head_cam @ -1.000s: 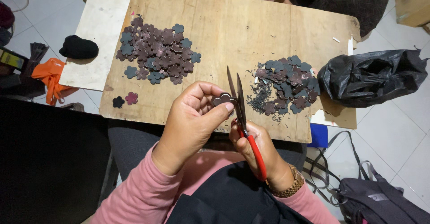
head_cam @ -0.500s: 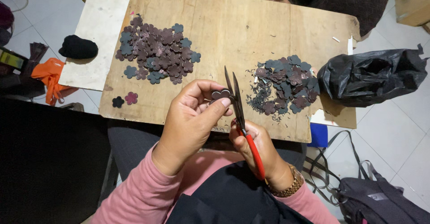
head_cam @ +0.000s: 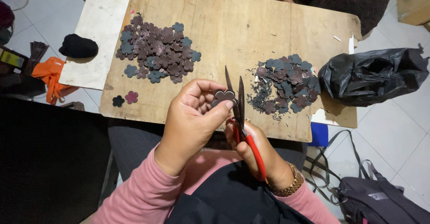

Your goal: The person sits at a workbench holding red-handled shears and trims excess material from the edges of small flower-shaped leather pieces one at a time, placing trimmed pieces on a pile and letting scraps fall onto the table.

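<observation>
My left hand (head_cam: pixel 192 116) pinches a small dark brown flower-shaped piece (head_cam: pixel 224 96) between thumb and fingers, above the near edge of the wooden board (head_cam: pixel 242 22). My right hand (head_cam: pixel 260 154) grips red-handled scissors (head_cam: pixel 239 112) whose blades point up and stand slightly apart beside the piece. A heap of flower-shaped pieces (head_cam: pixel 154 49) lies on the board's left. A second heap (head_cam: pixel 289 83) with thin dark trimmings lies on the right.
Two loose flower pieces (head_cam: pixel 125 98) sit near the board's front left corner. A black plastic bag (head_cam: pixel 371 76) lies at the right, a dark backpack (head_cam: pixel 380 201) on the floor, a black cloth (head_cam: pixel 78 46) on a white panel, orange fabric (head_cam: pixel 51 74) at left.
The flower piece has turned slightly in my left hand and the scissor blades have shifted against it. The heaps on the board have stayed where they were.
</observation>
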Demonstrator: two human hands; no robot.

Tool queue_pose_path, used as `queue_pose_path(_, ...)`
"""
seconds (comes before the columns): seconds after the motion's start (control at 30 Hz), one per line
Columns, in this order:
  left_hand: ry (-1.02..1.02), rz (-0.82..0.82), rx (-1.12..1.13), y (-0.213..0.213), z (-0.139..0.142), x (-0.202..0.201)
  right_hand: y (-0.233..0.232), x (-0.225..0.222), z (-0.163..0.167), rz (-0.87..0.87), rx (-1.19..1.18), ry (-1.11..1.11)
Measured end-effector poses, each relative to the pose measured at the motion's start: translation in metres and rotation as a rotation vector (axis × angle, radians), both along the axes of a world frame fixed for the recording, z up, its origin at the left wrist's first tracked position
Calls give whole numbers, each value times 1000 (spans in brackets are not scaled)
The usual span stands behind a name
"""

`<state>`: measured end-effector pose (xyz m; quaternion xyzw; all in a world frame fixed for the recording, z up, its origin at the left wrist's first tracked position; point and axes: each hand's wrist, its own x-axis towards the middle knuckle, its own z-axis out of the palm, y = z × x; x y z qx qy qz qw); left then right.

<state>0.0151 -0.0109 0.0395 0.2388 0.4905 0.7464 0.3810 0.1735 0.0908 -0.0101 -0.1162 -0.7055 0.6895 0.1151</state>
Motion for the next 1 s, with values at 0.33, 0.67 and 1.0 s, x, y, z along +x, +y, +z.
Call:
queue_pose_path(0.33, 85, 4, -26, 0, -2, 4, 1, -2, 2, -11, 82, 17)
queue_pose_path(0.67, 82, -5, 15, 0, -2, 3, -4, 0, 0, 37, -22, 46)
queue_pose_path(1.0, -34, 17, 29, 6, -6, 7, -4, -5, 7, 94, 23, 124)
